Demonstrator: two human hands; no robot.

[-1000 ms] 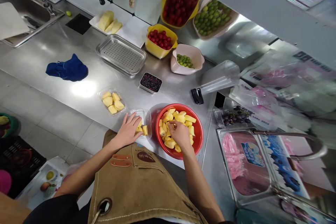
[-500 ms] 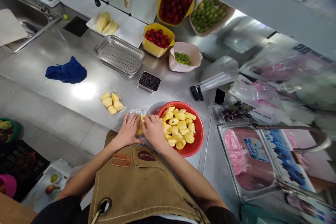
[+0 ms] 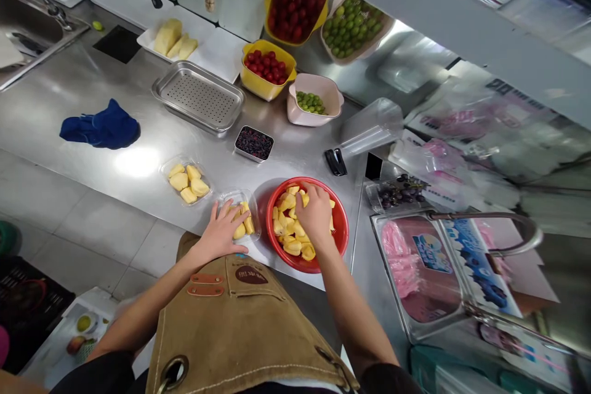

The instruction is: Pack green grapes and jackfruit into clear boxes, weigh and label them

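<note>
My left hand (image 3: 221, 231) lies with spread fingers over a clear plastic container (image 3: 253, 202), touching its near left side. Yellow jackfruit pieces (image 3: 248, 221) lie inside it, partly under the fingers. My right hand (image 3: 314, 212) reaches into a red bowl (image 3: 341, 231) full of peeled jackfruit pieces (image 3: 292, 246). Its thumb and fingers are curled around a piece near the bowl's far side, though the fingertips are partly hidden. Left of the first container sits a second clear container (image 3: 187, 181) holding several jackfruit pieces.
Behind the bowl are a small tin of dark berries (image 3: 253, 144), a perforated steel tray (image 3: 198, 95), a yellow tub of red tomatoes (image 3: 268, 77) and a pink tub of green fruit (image 3: 314, 101). A blue cloth (image 3: 101, 126) lies left. A steel-framed bin (image 3: 420, 271) stands right.
My right hand has moved right from the clear container into the red bowl. The left hand stays at the container. The whole view has shifted slightly.
</note>
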